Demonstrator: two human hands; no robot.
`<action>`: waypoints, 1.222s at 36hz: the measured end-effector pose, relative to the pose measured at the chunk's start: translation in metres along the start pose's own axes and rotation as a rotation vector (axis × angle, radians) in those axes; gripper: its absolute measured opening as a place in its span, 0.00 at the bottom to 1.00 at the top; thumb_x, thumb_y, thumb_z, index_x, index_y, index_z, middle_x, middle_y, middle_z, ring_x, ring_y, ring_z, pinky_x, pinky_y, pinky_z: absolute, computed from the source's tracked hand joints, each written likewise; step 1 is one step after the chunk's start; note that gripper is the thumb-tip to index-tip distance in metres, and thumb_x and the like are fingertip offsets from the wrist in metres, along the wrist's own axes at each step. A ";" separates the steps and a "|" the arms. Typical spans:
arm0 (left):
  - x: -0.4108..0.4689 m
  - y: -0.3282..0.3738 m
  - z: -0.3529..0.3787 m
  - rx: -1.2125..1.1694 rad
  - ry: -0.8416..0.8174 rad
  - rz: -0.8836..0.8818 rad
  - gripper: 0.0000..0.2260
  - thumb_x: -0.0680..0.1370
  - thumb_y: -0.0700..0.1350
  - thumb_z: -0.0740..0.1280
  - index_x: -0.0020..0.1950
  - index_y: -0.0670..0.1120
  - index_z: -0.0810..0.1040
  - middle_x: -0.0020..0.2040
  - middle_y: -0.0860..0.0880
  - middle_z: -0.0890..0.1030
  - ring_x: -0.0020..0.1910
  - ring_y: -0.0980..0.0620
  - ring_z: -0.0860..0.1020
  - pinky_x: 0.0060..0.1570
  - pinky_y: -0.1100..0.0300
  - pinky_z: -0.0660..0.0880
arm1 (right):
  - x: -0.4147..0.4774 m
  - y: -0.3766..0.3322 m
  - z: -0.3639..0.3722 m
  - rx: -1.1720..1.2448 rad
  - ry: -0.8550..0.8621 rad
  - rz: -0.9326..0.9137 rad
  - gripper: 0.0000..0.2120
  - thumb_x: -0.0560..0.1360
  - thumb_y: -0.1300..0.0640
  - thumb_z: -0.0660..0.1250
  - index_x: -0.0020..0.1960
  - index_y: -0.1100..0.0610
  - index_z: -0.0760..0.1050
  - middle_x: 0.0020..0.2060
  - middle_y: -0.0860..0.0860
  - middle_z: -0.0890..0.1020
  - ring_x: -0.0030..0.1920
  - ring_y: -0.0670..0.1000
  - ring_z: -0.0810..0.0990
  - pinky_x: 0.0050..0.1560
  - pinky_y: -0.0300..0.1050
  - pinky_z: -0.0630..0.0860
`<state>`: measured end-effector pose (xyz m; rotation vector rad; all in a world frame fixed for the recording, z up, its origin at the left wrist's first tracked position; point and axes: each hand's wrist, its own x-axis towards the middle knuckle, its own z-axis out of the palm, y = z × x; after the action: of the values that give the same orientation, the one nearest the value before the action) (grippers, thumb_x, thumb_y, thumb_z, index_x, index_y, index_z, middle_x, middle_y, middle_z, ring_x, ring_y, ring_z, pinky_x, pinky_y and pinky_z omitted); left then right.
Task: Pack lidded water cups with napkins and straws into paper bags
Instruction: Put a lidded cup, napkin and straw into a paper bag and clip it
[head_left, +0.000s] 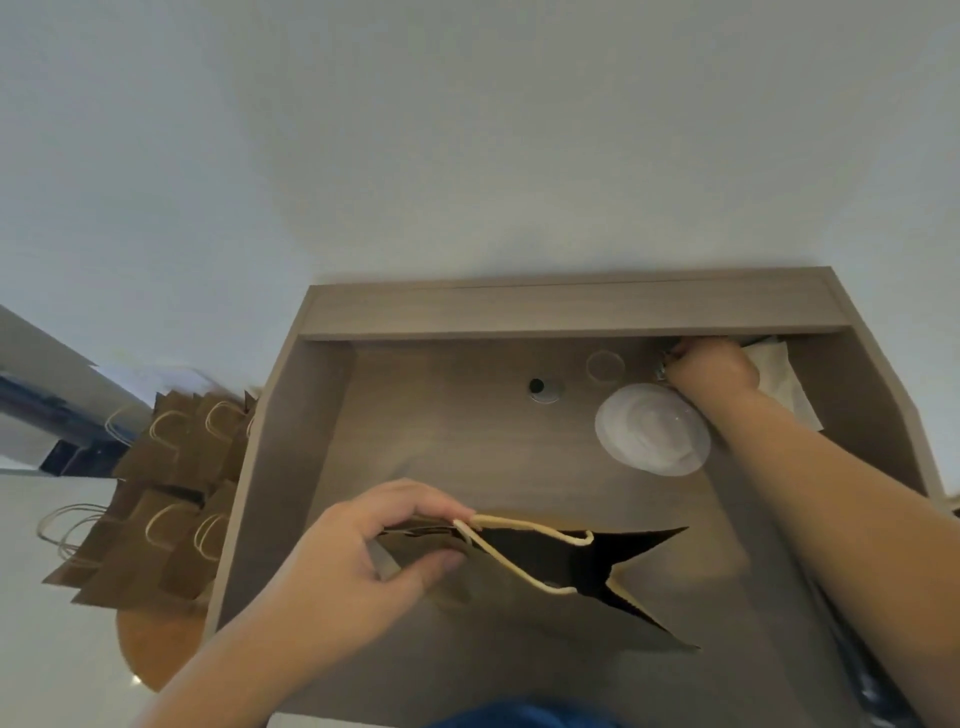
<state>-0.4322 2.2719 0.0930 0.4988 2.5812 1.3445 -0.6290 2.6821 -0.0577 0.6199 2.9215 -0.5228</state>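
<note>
A brown paper bag with cream rope handles stands partly open near the desk's front. My left hand pinches its left rim between thumb and fingers. A clear lidded cup stands at the back right of the desk. Just beyond it my right hand reaches under the back ledge, fingers curled on something small and shiny that I cannot make out. White napkins lie to the right of that hand.
The wooden desk has raised sides and a back ledge. A cable hole and a small clear lid sit at the back. Several brown bags are piled on a round stool left of the desk.
</note>
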 end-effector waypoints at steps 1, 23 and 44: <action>-0.002 -0.001 0.000 -0.001 0.020 0.009 0.18 0.74 0.38 0.80 0.56 0.59 0.87 0.56 0.58 0.86 0.58 0.55 0.84 0.59 0.66 0.77 | 0.000 -0.001 0.000 -0.002 0.012 -0.003 0.10 0.81 0.52 0.67 0.53 0.53 0.85 0.56 0.60 0.85 0.59 0.64 0.83 0.55 0.54 0.80; -0.035 -0.008 -0.012 0.184 0.140 -0.022 0.27 0.76 0.52 0.77 0.71 0.72 0.73 0.71 0.69 0.73 0.74 0.63 0.71 0.68 0.65 0.70 | 0.003 -0.010 0.016 0.069 0.293 0.215 0.16 0.81 0.55 0.69 0.53 0.71 0.82 0.53 0.72 0.82 0.60 0.74 0.78 0.64 0.66 0.72; -0.037 -0.014 -0.008 0.124 0.140 0.019 0.27 0.76 0.46 0.78 0.71 0.65 0.76 0.72 0.64 0.74 0.74 0.57 0.72 0.69 0.69 0.69 | 0.011 0.011 0.012 0.136 0.239 0.228 0.18 0.82 0.54 0.66 0.50 0.71 0.81 0.47 0.71 0.82 0.55 0.72 0.81 0.57 0.60 0.76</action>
<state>-0.4033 2.2446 0.0865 0.4647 2.7935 1.2737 -0.6338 2.6915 -0.0740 1.0886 2.9908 -0.6648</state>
